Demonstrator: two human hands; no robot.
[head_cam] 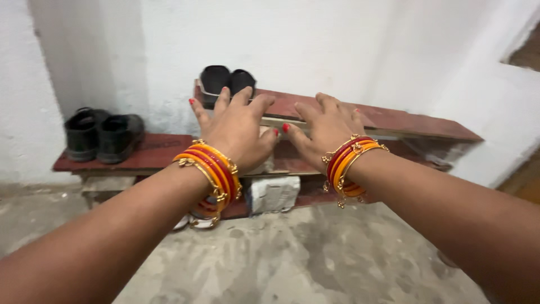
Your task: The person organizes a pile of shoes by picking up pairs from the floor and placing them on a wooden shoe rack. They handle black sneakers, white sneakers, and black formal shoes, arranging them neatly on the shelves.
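Black boots [101,134] on the lower red plank [152,153]; white brick [274,193] beneath; grey concrete floor [292,264]

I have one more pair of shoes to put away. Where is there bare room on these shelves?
The upper plank is bare right of the right hand. The lower plank is free between the black boots and the left hand. The black shoes crowd the upper left end.

Blk shoes [226,80]; red-brown plank [394,121]
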